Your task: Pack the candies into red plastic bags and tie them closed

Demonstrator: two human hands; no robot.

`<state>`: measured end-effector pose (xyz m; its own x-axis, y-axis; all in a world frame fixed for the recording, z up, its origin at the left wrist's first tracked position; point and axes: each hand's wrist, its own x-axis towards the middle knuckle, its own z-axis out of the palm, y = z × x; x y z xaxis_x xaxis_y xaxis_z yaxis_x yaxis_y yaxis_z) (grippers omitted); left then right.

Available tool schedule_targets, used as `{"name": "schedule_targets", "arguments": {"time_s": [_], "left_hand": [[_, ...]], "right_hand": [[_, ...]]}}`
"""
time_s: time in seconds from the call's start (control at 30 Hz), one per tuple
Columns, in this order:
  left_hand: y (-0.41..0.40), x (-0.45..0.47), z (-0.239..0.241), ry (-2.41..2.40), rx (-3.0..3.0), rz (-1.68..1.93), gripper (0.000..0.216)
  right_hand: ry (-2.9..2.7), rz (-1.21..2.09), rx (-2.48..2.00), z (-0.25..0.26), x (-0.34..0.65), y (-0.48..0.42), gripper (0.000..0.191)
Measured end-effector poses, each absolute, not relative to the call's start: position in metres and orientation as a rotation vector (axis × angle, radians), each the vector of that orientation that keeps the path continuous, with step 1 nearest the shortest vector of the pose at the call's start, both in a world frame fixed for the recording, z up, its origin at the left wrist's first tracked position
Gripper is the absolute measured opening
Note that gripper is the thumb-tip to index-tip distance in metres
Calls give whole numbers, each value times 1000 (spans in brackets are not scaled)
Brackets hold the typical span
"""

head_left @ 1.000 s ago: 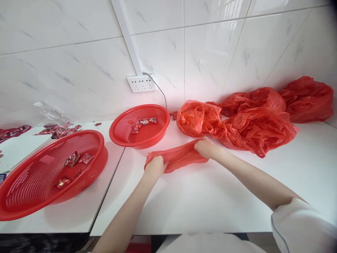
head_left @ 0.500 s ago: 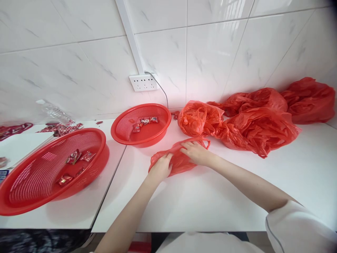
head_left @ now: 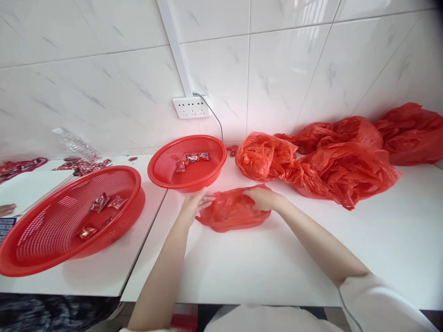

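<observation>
A crumpled red plastic bag (head_left: 231, 214) lies on the white table in front of me. My left hand (head_left: 195, 205) is at its left end, fingers stretched out and apart beside the film. At the bag's upper right, my right hand (head_left: 265, 198) has its fingers bent into the film and closed on it; the fingertips are partly covered and slightly blurred. Just behind the bag stands a small red plastic basket (head_left: 154, 173) with several small red-wrapped packets (head_left: 197, 157) in it.
At left stands a larger red basket (head_left: 133, 184) holding several wrapped packets (head_left: 100, 203). Bunched red plastic bags (head_left: 349, 170) lie along the wall at right. A clear bottle (head_left: 76, 144) and a socket panel (head_left: 190, 107) are behind. Another person's hand (head_left: 7, 210) shows at far left.
My left hand has come off the bag's top and moved left, its fingers opening. My right hand has shifted slightly right and deeper into the film. The bag has changed shape.
</observation>
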<state>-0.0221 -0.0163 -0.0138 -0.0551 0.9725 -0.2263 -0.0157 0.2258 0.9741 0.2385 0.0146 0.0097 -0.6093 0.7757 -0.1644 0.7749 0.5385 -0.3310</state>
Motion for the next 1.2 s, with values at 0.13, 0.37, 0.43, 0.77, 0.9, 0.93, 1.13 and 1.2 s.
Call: {"name": "schedule_targets", "arguments": {"time_s": [0.13, 0.37, 0.43, 0.77, 0.9, 0.93, 1.13, 1.2], "left_hand": [[-3, -31, -1, 1227, 432, 1213, 62], [8, -29, -10, 1035, 309, 1479, 17], [5, -26, -15, 1074, 311, 1540, 11], [-9, -22, -26, 1125, 477, 1624, 8], [-12, -13, -25, 1105, 501, 1670, 23], [-13, -10, -25, 1098, 502, 1661, 25], [-23, 6, -23, 1052, 522, 1561, 26], [-26, 9, -22, 1044, 524, 1527, 29]], "right_hand": [[-2572, 651, -1293, 45, 228, 8, 28], [-2143, 724, -971, 81, 227, -9, 16], [-2140, 732, -964, 82, 230, -10, 13], [-2201, 746, -1043, 78, 245, 3, 15], [-2222, 695, -1061, 73, 244, 7, 16], [-2229, 675, -1053, 71, 242, 8, 17], [-2401, 431, -864, 46, 219, 15, 41], [-2495, 346, -802, 36, 211, 18, 67]]}}
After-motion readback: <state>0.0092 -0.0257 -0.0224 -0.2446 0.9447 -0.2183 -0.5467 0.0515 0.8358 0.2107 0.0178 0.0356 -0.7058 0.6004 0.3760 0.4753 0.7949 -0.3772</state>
